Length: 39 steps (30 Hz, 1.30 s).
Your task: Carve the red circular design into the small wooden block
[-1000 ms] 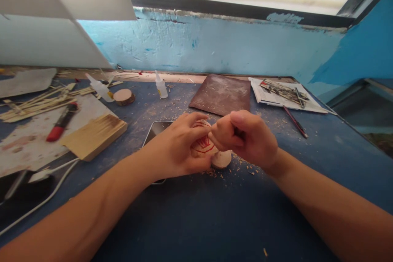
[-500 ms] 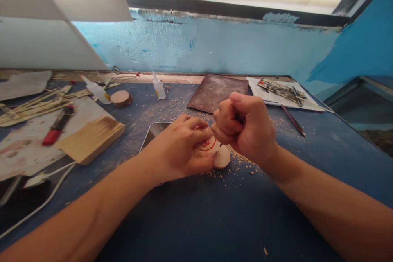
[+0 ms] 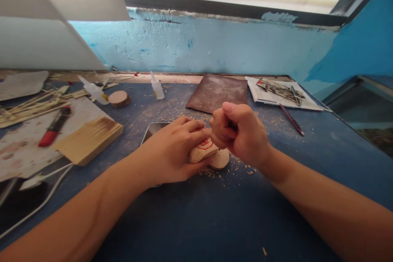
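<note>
My left hand (image 3: 175, 147) grips a pale wood slice (image 3: 198, 154) from the left, its fingers over the top and its thumb along the near edge. Red lines are drawn on the slice's upper face. Just under its right side lies another pale round wood slice (image 3: 220, 159). My right hand (image 3: 239, 133) is closed in a fist at the slice's right edge. Out of the bottom of the fist pokes the dark tip of a thin tool (image 3: 219, 148); the rest of it is hidden. A dark, light-rimmed flat object (image 3: 155, 129) lies partly under my left hand.
Wood shavings (image 3: 242, 166) lie around the slices. Behind are a brown sheet (image 3: 217, 92), a glue bottle (image 3: 157, 86) and another bottle (image 3: 95, 91) beside a round wood slice (image 3: 119, 98). At left sit a wood block (image 3: 89, 141) and red-handled tool (image 3: 55, 127); at right, a pencil (image 3: 291, 120).
My right fist has come down slightly and to the left. My left thumb has moved lower, and more of the red-marked slice's near edge shows, with the slice tilted.
</note>
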Available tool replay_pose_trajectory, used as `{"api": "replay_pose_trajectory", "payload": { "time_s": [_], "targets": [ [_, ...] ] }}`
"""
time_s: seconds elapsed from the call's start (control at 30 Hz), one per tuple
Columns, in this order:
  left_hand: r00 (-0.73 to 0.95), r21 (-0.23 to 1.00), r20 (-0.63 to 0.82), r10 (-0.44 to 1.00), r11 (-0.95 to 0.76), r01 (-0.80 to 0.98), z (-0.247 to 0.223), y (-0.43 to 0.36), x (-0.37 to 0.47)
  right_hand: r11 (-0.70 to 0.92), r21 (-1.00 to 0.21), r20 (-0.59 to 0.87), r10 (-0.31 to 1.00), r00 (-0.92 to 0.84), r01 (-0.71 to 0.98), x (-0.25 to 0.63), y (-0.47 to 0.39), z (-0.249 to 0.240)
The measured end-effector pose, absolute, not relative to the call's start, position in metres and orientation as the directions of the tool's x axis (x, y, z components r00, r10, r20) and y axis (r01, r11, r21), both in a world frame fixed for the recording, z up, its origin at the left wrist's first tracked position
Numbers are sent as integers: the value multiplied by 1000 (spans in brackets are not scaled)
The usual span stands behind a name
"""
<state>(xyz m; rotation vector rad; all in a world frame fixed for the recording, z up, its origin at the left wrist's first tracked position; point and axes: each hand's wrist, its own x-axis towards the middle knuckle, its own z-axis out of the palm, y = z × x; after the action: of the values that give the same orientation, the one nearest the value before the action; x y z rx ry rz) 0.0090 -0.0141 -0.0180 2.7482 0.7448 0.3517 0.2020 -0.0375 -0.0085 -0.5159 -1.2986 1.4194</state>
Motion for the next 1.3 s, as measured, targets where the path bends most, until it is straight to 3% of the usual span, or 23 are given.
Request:
{"api": "replay_pose_trajectory", "payload": {
  "time_s": [0.27,0.73,1.07,1.3],
  "targets": [
    [827,331,192,529,-828,452,-11,-16,10,180,-879,316,914,-255,-442,211,-49,20],
    [817,269,225,531,-840,472,-16,-18,11,132,-874,223,964,-144,-468,193,-44,10],
    [826,226,193,529,-843,487,-14,-19,15,140,-868,245,955,-166,-476,192,-45,12],
    [821,283,210,531,-837,469,-18,-18,12,142,-882,255,946,-202,-449,189,-48,10]
  ]
}}
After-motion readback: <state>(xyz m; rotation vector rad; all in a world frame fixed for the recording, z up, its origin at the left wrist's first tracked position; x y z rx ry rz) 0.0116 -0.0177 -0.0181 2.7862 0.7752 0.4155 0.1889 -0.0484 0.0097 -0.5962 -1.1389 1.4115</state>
